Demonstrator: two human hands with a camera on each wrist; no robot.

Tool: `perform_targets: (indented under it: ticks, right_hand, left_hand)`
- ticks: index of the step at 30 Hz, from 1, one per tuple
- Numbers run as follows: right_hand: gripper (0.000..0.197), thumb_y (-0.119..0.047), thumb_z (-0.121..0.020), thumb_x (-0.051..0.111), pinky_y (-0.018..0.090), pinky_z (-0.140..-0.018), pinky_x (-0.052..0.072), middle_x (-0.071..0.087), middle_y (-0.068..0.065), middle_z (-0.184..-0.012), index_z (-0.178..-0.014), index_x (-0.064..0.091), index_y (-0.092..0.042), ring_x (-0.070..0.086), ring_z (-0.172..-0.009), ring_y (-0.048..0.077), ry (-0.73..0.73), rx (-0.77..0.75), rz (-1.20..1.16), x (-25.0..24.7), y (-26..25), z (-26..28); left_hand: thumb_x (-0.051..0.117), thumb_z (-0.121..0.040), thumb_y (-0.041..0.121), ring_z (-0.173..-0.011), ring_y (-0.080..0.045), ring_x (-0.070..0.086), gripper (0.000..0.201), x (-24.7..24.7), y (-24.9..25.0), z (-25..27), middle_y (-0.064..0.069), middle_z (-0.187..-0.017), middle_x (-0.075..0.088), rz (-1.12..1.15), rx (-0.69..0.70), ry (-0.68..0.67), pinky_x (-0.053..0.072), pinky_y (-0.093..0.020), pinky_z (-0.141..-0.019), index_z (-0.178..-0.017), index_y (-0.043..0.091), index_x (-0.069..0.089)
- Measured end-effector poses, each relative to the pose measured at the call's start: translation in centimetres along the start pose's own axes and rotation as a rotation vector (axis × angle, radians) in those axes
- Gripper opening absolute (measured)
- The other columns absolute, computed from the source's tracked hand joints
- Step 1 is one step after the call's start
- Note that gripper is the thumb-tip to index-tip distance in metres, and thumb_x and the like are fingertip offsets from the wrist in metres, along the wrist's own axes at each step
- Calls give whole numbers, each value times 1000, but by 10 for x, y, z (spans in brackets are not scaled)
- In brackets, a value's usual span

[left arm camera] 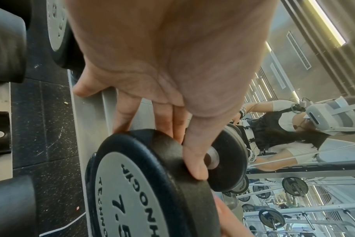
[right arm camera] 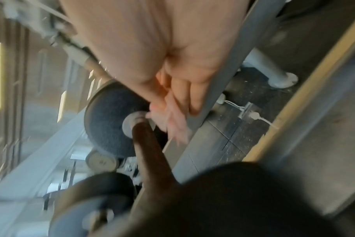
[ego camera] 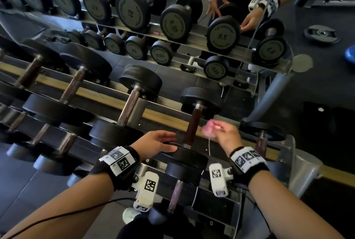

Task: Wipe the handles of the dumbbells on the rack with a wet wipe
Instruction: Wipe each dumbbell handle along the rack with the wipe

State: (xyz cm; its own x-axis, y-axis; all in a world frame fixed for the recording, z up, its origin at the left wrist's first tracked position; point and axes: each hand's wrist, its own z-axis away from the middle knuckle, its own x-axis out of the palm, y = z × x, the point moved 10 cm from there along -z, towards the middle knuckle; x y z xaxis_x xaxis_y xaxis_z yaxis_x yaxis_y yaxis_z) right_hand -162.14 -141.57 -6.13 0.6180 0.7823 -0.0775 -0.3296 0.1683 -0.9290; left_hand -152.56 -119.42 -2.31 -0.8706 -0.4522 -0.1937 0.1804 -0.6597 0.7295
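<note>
The rack's top tier [ego camera: 167, 115] holds a row of black dumbbells. My left hand [ego camera: 157, 142] rests on the near head [ego camera: 190, 155] of the 7.5 dumbbell [left arm camera: 144, 179], its fingers [left arm camera: 168, 126] fairly straight along the rim and its thumb over the inner edge. That dumbbell's dark handle [ego camera: 192, 127] runs up to its far head [ego camera: 199, 98]. My right hand [ego camera: 224, 135] pinches a crumpled pink wet wipe [ego camera: 210, 126] just right of the handle. The right wrist view is blurred; there the wipe [right arm camera: 172, 118] hangs beside the handle [right arm camera: 150, 147] near the far head [right arm camera: 109, 121].
More dumbbells [ego camera: 132, 100] line the rack to the left, and a lower tier [ego camera: 176, 192] sits under my wrists. A mirror behind shows the reflected rack [ego camera: 222, 35] and a person. The rack's end plate [ego camera: 301, 163] and a small dumbbell [ego camera: 263, 133] stand at right.
</note>
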Motion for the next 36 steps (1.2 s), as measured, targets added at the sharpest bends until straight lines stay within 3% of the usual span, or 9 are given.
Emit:
perform_targets:
  ticks: [6,11,17,20,23,25,28,32,36]
  right_hand:
    - [29,-7,-88,72,20,-88,52,74,-3,-104,-112,72,-22,71,-96,7,59,-19,-234,32,7,-11]
    - [24,-22,-91,70,28,-101,47,76,-8,-105,-104,74,-42,69,-104,6,-101,-54,18,41,16,21]
    - [16,-27,-91,67,19,-94,48,77,-16,-95,-91,78,-40,69,-96,0,-447,-8,313,51,13,49]
    - [19,-10,-91,68,14,-81,54,76,-10,-80,-93,78,-26,71,-81,0,-241,-36,243,25,-2,21]
    - [21,-9,-92,67,29,-95,54,76,8,-101,-113,72,-8,72,-95,15,34,12,9,6,-2,-5]
    - [28,-7,-92,67,20,-83,55,74,9,-104,-120,68,-4,72,-88,8,81,30,-138,17,3,-15]
    - [36,1,-89,67,13,-73,54,72,6,-101,-125,65,-6,71,-84,6,80,63,-306,34,8,-16]
    - [19,-7,-89,71,30,-90,55,71,8,-102,-106,69,-16,67,-94,18,24,113,-182,39,20,-2]
    - [6,-8,-90,70,16,-68,54,73,-2,-81,-89,67,-14,66,-75,10,-121,42,67,38,8,26]
  left_hand:
    - [75,-84,13,-117,-4,59,52,1,-1,2,12,-123,65,24,14,18,38,-29,-110,-132,23,56]
    - [74,-84,9,-117,-7,59,54,1,-1,2,5,-128,64,57,32,41,41,-26,-106,-135,17,55]
    - [74,-84,11,-115,-4,59,55,2,-2,3,9,-124,64,56,53,49,42,-21,-99,-136,18,55]
    - [75,-84,12,-123,-9,57,54,0,-3,5,6,-127,64,68,51,79,37,-31,-113,-134,18,56]
    - [76,-83,15,-123,-8,56,53,-1,-4,5,7,-129,64,54,49,100,33,-39,-117,-132,22,57]
    - [77,-83,17,-124,-9,56,53,-1,-6,4,7,-130,63,46,43,96,33,-41,-118,-132,23,57]
    - [77,-83,20,-126,-9,54,53,0,-8,1,10,-130,63,34,48,76,32,-43,-118,-132,26,57]
    - [78,-82,22,-120,-4,57,49,-2,-11,-2,14,-125,64,35,68,60,36,-40,-116,-126,32,59]
    - [77,-83,24,-118,-3,58,49,-1,-10,-2,15,-123,64,28,94,40,39,-36,-112,-127,31,59]
